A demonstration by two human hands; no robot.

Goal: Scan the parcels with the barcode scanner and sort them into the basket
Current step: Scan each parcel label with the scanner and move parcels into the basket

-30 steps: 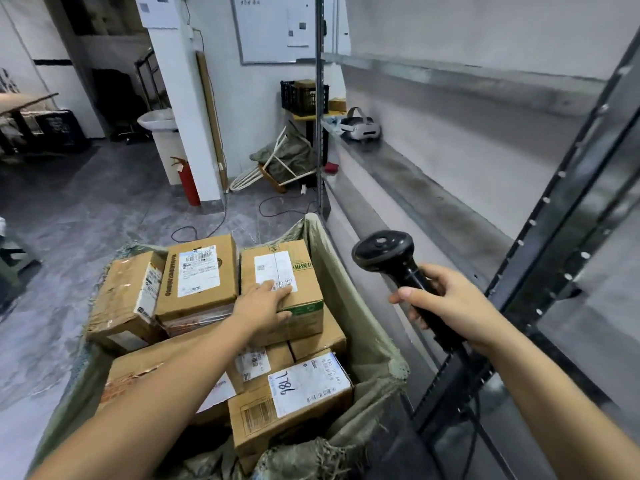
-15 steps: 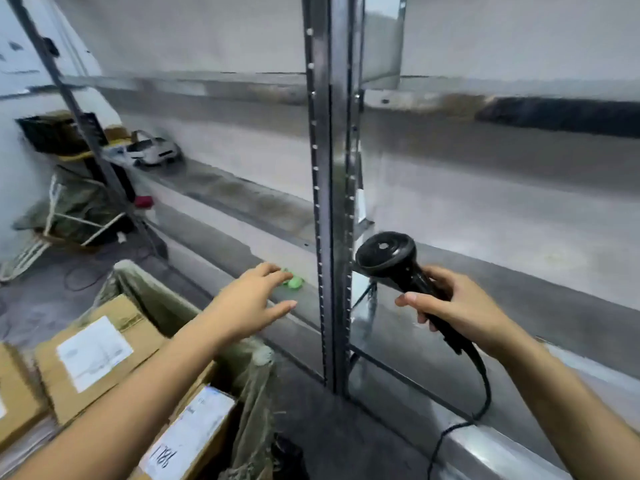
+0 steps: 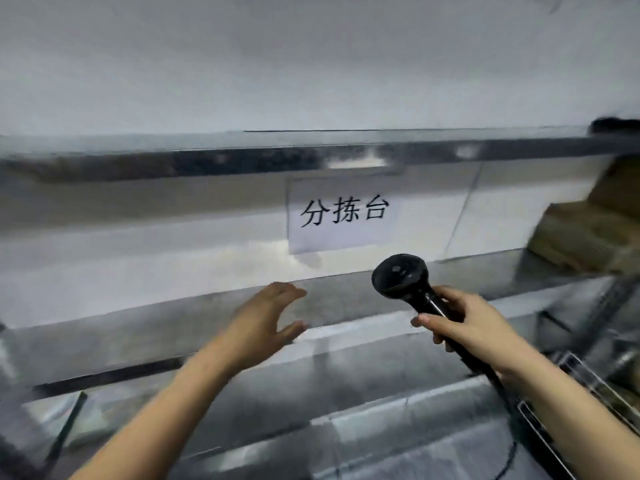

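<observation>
The right grip (image 3: 471,323) is curled round the handle of the barcode scanner (image 3: 401,278). The left grip (image 3: 266,320) hovers empty, fingers spread, over the metal shelf (image 3: 138,341). Blurred brown parcels (image 3: 588,233) sit far right on the shelf. Reaching for them, the trailing cable (image 3: 513,448) could snag the shelf edge and jerk the scanner off aim.

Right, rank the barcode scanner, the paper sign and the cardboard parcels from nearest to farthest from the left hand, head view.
1. Barcode scanner, right of the left hand, gripped by the right hand.
2. Paper sign, on the wall above; too close to call against the scanner.
3. Cardboard parcels, on the shelf, far right.
</observation>
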